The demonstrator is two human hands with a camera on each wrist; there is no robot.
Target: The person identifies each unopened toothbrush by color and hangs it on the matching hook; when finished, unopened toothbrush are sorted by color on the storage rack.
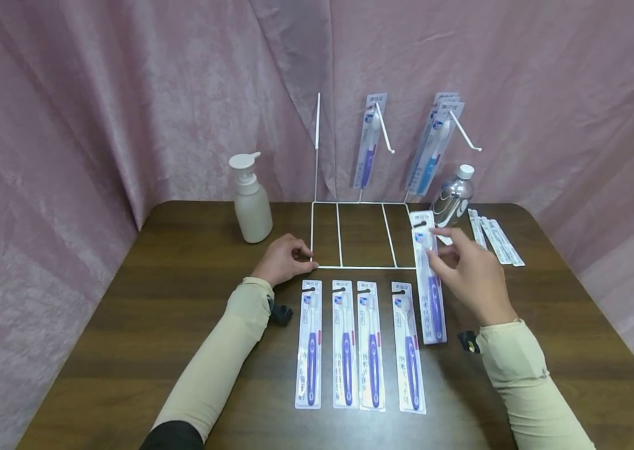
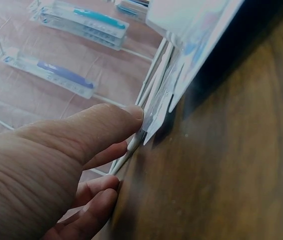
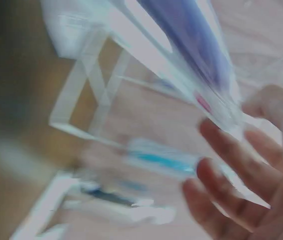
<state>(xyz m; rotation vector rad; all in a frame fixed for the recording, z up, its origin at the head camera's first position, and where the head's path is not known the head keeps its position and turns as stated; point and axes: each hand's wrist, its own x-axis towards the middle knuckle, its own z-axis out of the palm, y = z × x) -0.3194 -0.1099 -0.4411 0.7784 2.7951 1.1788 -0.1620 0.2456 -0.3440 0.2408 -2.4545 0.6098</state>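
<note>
Toothbrush pack (image 1: 428, 281) with purple handle being pinched near its top by right hand (image 1: 471, 275), lifting off the table (image 1: 125, 312) at the right end of the near row, just right of the wire rack base; lower end resting near the table. Print on the card too small to read; blurred in right wrist view.

Left hand (image 1: 283, 259) curling loosely at near-left corner of white wire rack (image 1: 353, 234), thumb (image 2: 111, 120) and fingertips pressing on the wire, holding it down.

Lying flat in a row near the rack: four more purple toothbrush packs (image 1: 359, 344), side by side, writing unreadable.

Hanging on far hooks: one purple pack (image 1: 369, 140) on middle hook, a bunch of blue-handled packs (image 1: 435, 144) on right hook, roughly three, exact count hard to tell. Left upright rod (image 1: 317, 122) standing bare.

Standing far left: one white pump bottle (image 1: 251, 200), label not showing. Standing far right: one clear bottle (image 1: 453, 197) with white cap. Lying beside it at far right: several thin white packets (image 1: 494, 237), about three or four.

Both forearms wearing beige sleeves (image 1: 221, 356).
</note>
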